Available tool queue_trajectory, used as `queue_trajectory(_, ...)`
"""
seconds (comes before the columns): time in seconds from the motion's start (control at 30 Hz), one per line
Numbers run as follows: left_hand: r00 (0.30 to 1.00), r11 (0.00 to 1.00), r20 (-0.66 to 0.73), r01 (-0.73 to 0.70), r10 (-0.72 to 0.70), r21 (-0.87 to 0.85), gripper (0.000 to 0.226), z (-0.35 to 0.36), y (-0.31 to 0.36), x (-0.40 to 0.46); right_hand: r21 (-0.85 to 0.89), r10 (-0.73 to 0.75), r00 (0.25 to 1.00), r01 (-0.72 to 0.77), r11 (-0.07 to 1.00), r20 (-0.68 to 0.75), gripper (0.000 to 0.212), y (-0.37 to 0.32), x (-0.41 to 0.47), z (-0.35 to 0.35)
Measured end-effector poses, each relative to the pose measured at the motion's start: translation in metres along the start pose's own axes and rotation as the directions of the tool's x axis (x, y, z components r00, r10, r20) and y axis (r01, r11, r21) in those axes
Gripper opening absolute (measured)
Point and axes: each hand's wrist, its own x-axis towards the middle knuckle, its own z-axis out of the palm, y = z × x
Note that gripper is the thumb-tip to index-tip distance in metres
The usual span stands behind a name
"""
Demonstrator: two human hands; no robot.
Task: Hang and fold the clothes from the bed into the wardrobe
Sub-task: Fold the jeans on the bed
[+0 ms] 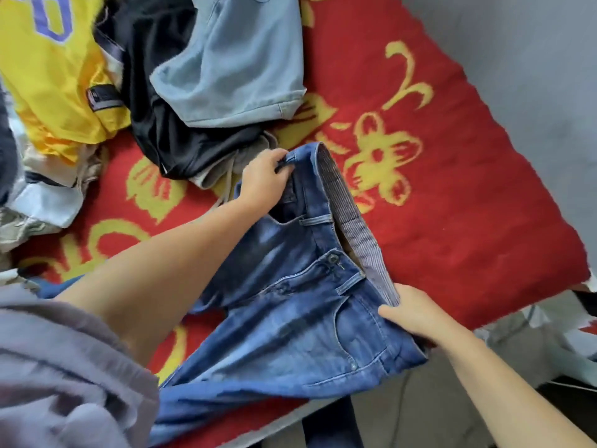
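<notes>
While both hands hold it at the waistband, one pair of blue jeans (pixel 290 305) lies spread over the near edge of the bed, on a red blanket (pixel 452 189) with woven yellow flowers. The left hand (pixel 266 176) pinches the far end of the waistband, fingers curled around the denim. The right hand (pixel 416 313) grips the near end, thumb on top. The denim is faded and thick, with one metal button and a striped lining inside the band. Behind the jeans lies a pile: one yellow jersey (pixel 55 76) of shiny cloth, one black garment (pixel 161 124), smooth and crumpled, and one pale blue garment (pixel 235 59), soft and matte.
</notes>
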Motion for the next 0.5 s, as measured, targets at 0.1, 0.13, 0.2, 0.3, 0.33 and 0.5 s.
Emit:
queue_trajectory(0.1, 0.998, 0.999, 0.047, -0.047, 0.048, -0.025, 0.029, 0.025, 0.043, 0.024, -0.122, 0.097, 0.985, -0.115, 0.986, -0.141, 0.014, 0.036, 0.004, -0.050)
queue_trajectory(0.13, 0.998, 0.999, 0.058, -0.020, 0.022, -0.040, 0.035, 0.031, 0.052, 0.027, -0.147, 0.137, 0.975, -0.163, 0.976, -0.173, 0.019, 0.044, 0.009, -0.056)
queue_trajectory(0.2, 0.996, 0.999, 0.091, 0.026, -0.022, -0.043, 0.044, 0.039, 0.056, 0.023, -0.208, 0.202, 0.959, -0.242, 0.948, -0.196, 0.024, 0.048, 0.019, -0.054)
queue_trajectory(0.3, 0.990, 0.999, 0.141, 0.009, -0.003, -0.040, 0.043, 0.024, 0.020, -0.009, -0.209, 0.256, 0.925, -0.319, 0.924, -0.281, 0.030, 0.030, 0.028, -0.034)
queue_trajectory(0.33, 0.991, 0.999, 0.136, 0.018, -0.012, -0.048, 0.041, 0.013, 0.000, -0.024, -0.191, 0.247, 0.908, -0.323, 0.927, -0.338, 0.041, 0.020, 0.029, -0.028)
queue_trajectory(0.5, 0.968, 0.970, -0.058, 0.242, -0.243, -0.022, 0.024, -0.066, -0.123, -0.112, -0.407, -0.150, 0.887, -0.046, 0.912, -0.436, 0.063, -0.053, 0.033, -0.005)
